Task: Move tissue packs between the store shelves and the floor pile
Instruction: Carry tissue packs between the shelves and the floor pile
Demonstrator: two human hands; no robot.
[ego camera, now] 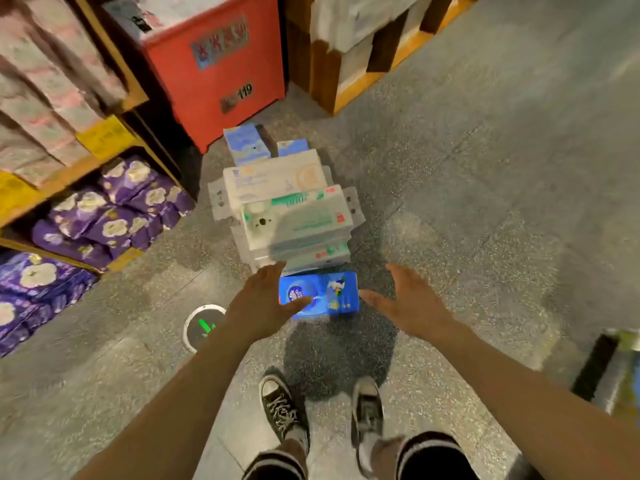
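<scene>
While tissue packs (291, 209) lie piled on the floor (485, 168), a person reaches toward them.
Wooden shelves (138, 95) at left hold purple packs (114, 216); white packs (277, 178) stack mid-aisle, a blue pack (329, 292) nearest; left hand (258, 303) and right hand (407, 303) flank it, fingers straight, gripping nothing.

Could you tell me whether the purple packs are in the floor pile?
No, the purple packs sit on the low shelves at the left, apart from the floor pile of white and blue packs.

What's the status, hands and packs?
Open: left hand, right hand, flanking blue plastic tissue pack on floor. Behind it, white tissue-pack pile. Nothing blocking.
</scene>
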